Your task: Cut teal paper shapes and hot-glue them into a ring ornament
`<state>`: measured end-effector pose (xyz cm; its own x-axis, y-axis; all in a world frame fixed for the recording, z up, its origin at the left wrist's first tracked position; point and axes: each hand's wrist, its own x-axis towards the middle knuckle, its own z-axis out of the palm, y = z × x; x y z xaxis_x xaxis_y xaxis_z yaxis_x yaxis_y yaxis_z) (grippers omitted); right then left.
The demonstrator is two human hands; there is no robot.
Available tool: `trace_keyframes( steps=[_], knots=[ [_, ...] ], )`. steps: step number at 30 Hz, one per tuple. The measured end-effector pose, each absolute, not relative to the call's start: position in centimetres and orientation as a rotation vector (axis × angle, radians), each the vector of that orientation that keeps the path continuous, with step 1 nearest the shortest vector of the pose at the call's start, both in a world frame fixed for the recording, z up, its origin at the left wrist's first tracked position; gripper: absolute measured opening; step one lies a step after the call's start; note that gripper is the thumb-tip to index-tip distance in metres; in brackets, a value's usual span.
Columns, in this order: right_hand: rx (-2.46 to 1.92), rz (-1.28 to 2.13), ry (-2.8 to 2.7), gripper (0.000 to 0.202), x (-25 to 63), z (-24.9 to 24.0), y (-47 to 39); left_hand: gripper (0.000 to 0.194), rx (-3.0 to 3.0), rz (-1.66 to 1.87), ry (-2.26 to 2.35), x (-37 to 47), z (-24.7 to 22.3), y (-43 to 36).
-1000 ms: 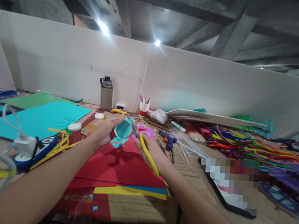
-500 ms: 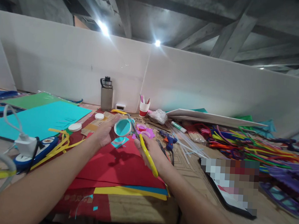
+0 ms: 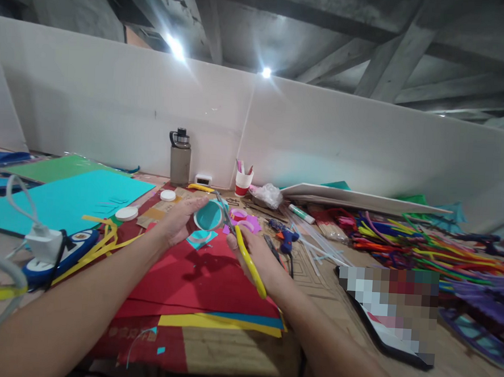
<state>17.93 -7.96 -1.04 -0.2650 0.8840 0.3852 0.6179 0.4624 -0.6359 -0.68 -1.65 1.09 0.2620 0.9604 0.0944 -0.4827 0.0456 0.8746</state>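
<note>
My left hand [image 3: 182, 221] is closed on the side of a small white-rimmed round piece [image 3: 208, 215], whose inside shows turquoise. My right hand [image 3: 252, 248] is wrapped around a long yellow handle of a metal hand tool [image 3: 251, 263], like pliers or snips. Its metal end reaches the right rim of the round piece; whether it touches cannot be made out. Another yellow handle [image 3: 201, 188] shows behind, near the metal end. Below the round piece, a turquoise paper scrap with a pale ring [image 3: 201, 239] lies on red sheets [image 3: 173, 280].
Pink and purple rings [image 3: 246, 221], a blue glue gun [image 3: 288, 240] and a glue stick [image 3: 301, 214] lie to the right. Behind stand a bottle [image 3: 180, 164] and a pen cup [image 3: 243, 182]. Colourful pipe cleaners [image 3: 419, 250] spread right; turquoise sheets [image 3: 63, 200] lie left.
The round piece has turned slightly in my left hand, and its opening faces me more. My right hand and the yellow-handled tool have barely moved.
</note>
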Motion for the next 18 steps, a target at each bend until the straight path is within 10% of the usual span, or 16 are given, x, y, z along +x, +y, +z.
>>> trace_keyframes(
  steps=[18],
  knots=[
    [-1.250, 0.504, -2.019, 0.036, 17.79, -0.37, -8.32, 0.013, 0.994, 1.196, 0.606, -1.13, 1.32, -1.45]
  ],
)
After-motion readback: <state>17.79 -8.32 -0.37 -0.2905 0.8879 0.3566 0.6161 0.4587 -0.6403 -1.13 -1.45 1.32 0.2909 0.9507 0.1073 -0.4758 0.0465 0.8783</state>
